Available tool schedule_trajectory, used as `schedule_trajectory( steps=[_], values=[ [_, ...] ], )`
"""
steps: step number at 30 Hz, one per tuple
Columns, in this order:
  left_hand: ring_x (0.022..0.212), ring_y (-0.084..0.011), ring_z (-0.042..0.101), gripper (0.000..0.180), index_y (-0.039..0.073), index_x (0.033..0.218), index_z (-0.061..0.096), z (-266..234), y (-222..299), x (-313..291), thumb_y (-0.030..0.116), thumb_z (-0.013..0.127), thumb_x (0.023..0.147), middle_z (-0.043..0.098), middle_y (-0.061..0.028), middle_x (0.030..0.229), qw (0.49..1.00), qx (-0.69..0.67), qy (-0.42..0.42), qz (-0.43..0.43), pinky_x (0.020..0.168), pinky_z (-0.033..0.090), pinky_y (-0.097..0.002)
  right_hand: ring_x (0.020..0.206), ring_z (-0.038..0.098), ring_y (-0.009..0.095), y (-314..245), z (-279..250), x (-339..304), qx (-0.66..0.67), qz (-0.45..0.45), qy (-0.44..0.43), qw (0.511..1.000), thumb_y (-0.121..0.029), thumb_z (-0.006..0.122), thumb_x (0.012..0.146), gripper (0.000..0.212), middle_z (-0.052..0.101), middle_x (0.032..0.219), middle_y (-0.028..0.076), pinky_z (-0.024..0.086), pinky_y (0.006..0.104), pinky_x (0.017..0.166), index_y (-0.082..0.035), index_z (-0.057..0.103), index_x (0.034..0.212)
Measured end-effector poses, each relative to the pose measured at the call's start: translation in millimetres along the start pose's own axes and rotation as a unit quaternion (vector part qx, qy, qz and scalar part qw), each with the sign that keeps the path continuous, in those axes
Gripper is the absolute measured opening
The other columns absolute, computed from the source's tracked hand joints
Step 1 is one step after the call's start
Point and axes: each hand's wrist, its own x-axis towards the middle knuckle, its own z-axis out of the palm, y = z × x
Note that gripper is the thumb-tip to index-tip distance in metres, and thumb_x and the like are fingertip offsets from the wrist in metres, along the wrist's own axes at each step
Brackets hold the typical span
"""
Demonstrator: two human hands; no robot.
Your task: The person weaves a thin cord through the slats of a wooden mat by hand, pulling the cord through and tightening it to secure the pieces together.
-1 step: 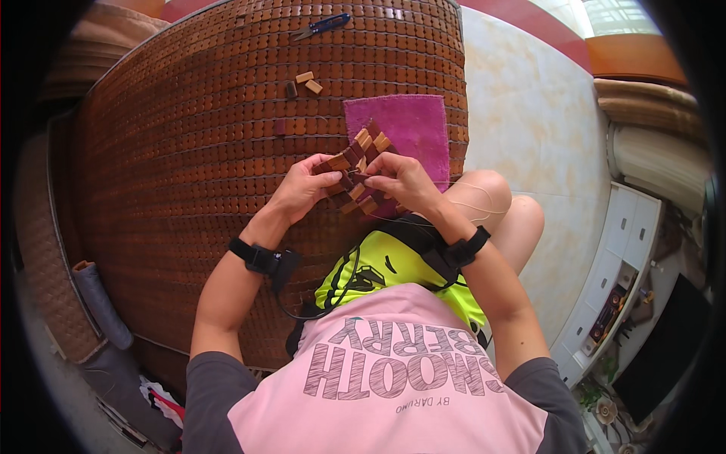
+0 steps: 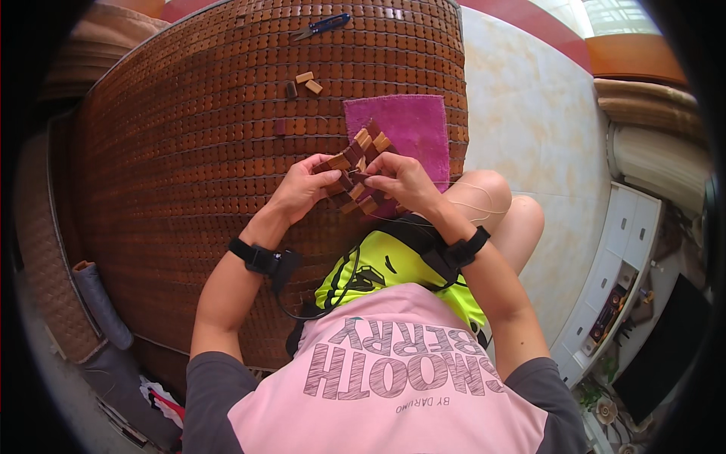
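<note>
A piece of beaded work made of light and dark wooden blocks (image 2: 380,143) is held between my hands, in front of my lap. My left hand (image 2: 299,188) is closed on its left edge, thumb on top. At the middle of the piece, the thumb and fingers of my right hand (image 2: 406,181) pinch a dark wooden block (image 2: 358,178). A thin white cord (image 2: 475,206) runs from around my right hand across my bare leg. Part of the piece is covered by my fingers. Beneath and beyond it lies a magenta cloth (image 2: 418,125).
Two light loose blocks (image 2: 305,77) and a dark one (image 2: 291,91) lie farther off on the brown tile mat (image 2: 189,151); a reddish block (image 2: 280,127) is nearer. Blue-handled thread snips (image 2: 325,27) lie at the far side. A white cabinet (image 2: 605,265) stands on the right.
My right fingertips have shifted very slightly at the middle of the block piece. Everything else looks the same.
</note>
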Motion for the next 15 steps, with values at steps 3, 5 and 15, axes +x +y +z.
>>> schedule_trajectory(
  steps=[3,5,15],
  values=[
    [0.104,-0.0180,0.064,0.027,-0.001,0.121,0.053,-0.4,1.0,-0.7,0.007,0.059,0.095,0.062,-0.0100,0.116,1.000,-0.006,0.010,-0.005,0.095,0.052,-0.0366,0.064,0.058,0.008,2.8,2.4,1.5,-0.017,0.003,0.012,1.000,-0.008,0.072,0.085,0.015,0.065,0.073,0.004,0.048,0.0257,0.057,0.001,0.065,0.095],
    [0.103,-0.0176,0.064,0.025,-0.001,0.121,0.054,-1.9,0.4,-0.4,0.009,0.055,0.098,0.063,-0.0098,0.115,1.000,-0.019,-0.001,-0.005,0.094,0.053,-0.0354,0.063,0.058,0.008,5.8,4.5,2.4,-0.014,-0.005,0.019,1.000,-0.009,0.072,0.085,0.015,0.065,0.072,0.004,0.047,0.0259,0.057,0.001,0.066,0.095],
    [0.108,-0.0184,0.062,0.026,-0.001,0.123,0.054,-5.6,2.4,-3.6,0.009,0.051,0.099,0.063,-0.0098,0.117,0.999,-0.033,-0.006,-0.005,0.094,0.053,-0.0376,0.065,0.058,0.009,-0.4,-2.4,-4.6,-0.050,-0.009,0.032,0.998,-0.015,0.071,0.088,0.024,0.065,0.075,0.004,0.048,0.0261,0.057,-0.001,0.063,0.106]
  ],
)
